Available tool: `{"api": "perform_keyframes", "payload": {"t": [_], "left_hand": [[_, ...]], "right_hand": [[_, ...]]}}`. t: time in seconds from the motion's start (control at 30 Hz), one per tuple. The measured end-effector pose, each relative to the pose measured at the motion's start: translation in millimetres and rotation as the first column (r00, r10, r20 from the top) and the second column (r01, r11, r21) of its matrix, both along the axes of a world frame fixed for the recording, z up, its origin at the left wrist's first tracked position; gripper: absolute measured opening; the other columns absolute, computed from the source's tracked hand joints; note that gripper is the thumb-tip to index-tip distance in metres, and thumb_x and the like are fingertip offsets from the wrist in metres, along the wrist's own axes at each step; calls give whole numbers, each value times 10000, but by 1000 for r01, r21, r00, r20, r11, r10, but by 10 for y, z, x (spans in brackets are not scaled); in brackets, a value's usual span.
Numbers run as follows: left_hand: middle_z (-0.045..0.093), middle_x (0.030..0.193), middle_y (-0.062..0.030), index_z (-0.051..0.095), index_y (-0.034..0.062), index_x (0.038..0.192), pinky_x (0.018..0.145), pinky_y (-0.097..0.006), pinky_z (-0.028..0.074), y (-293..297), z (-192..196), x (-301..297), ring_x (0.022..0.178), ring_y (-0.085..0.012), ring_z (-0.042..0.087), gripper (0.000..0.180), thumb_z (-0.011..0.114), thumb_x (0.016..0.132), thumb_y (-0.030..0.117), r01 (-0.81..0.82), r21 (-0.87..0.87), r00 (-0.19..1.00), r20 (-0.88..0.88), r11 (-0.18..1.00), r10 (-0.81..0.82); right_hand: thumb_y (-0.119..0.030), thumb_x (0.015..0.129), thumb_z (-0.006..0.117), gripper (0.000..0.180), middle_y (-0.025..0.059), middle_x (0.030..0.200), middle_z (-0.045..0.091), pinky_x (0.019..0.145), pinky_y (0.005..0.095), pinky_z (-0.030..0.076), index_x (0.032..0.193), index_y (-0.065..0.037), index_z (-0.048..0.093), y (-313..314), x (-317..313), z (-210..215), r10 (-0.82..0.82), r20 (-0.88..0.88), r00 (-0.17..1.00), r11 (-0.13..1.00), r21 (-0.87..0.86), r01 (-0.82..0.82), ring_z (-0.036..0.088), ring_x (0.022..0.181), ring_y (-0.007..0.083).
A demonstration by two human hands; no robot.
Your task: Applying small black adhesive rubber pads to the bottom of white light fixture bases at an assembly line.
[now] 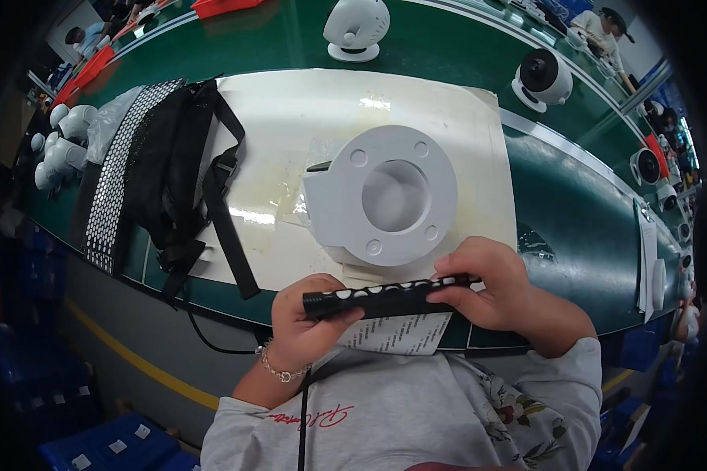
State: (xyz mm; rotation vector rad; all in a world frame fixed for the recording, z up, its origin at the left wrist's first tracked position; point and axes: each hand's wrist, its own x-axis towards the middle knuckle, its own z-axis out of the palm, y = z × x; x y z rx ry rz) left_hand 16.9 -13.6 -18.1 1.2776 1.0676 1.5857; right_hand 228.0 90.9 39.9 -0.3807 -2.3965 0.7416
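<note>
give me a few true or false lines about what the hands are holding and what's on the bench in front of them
1. Both hands grip one black strip dotted with white discs, the left hand at one end and the right hand at the other. True; the black strip spans between them.
2. The white round part lies on a red tray. False; the white round part lies on a pale mat.
3. A black strap bundle lies on the left side of the mat. True.
4. The strip rests flat on the mat. False; it is held up near the bench's near edge.
5. The left wrist is bare. False; it wears a bracelet.
</note>
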Motion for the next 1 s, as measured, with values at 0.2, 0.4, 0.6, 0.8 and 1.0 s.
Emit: {"api": "perform_keyframes", "payload": {"t": [0.2,0.4,0.6,0.8,1.0], "left_hand": [[551,601,-96,521,-15,638,501,-274,407,-4,-45,11,548,-200,537,183,694,610,-69,-92,74,995,-22,993,94],[567,737,-109,520,-21,777,592,-282,425,-46,-67,-22,688,-183,528,210,660,636,-87,-32,68,989,-140,997,41],[571,747,-114,525,-29,781,593,-261,428,-32,-29,0,668,-172,532,185,656,655,-65,-37,63,984,-174,997,47],[520,597,-90,482,6,619,497,-275,403,4,17,23,531,-220,523,207,676,603,-65,-99,117,950,-285,988,129],[498,583,-84,472,15,618,479,-289,392,44,22,22,525,-223,511,217,672,595,-67,-68,163,948,-298,984,115]], "right_hand": [[-59,677,722,383,111,818,616,607,268,463,1005,-40,525,-9,23,19,-49,-41,998,958,-286,36,605,723,185],[-55,644,724,264,83,892,612,644,304,450,870,-64,588,6,-32,66,-18,-53,998,979,200,29,595,789,229],[-19,628,709,304,55,891,596,625,310,408,886,-91,566,-65,-44,73,56,-138,989,927,376,0,574,779,223],[51,612,693,400,43,819,573,610,323,405,938,-97,514,-102,-94,68,60,-161,985,982,184,-30,574,750,222],[28,675,650,324,81,878,560,598,326,429,950,-77,515,-94,-263,40,178,-270,946,982,110,-153,574,744,232]]}}
